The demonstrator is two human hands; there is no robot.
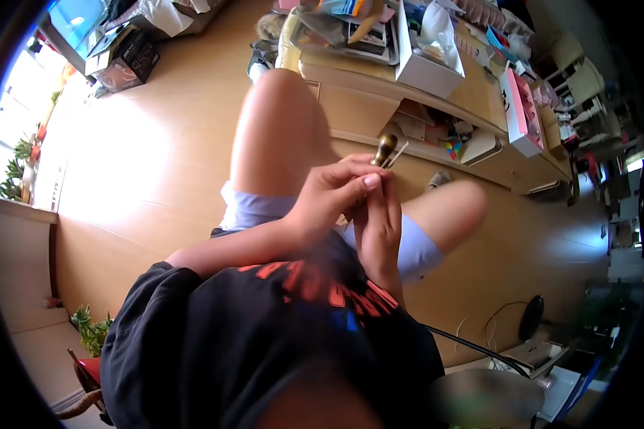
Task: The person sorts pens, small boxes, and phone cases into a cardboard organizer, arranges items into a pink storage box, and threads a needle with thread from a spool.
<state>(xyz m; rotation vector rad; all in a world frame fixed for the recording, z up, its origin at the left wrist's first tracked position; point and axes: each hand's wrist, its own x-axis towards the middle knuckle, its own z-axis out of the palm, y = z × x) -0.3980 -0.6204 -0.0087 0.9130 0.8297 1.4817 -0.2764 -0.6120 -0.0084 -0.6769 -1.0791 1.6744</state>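
My left hand (327, 191) and my right hand (379, 232) are pressed together in front of my shirt, above my lap. Both have their fingers closed. A brass-coloured bulb-shaped piece (385, 146), perhaps a handle, sticks up from between the fingertips. Close beside it, a thin pale rod (401, 153) points up and to the right. My fingers cover the lower ends of both, so how they are joined, if at all, is hidden. The left thumb lies across the top of the grip, against the right fingers.
Beyond my knees stands a low wooden cabinet (358, 107) with an open shelf. On it are a white box (429, 75) and a pink-lined box (522, 114). A dark carton (125, 57) sits at upper left, a potted plant (91, 331) at lower left.
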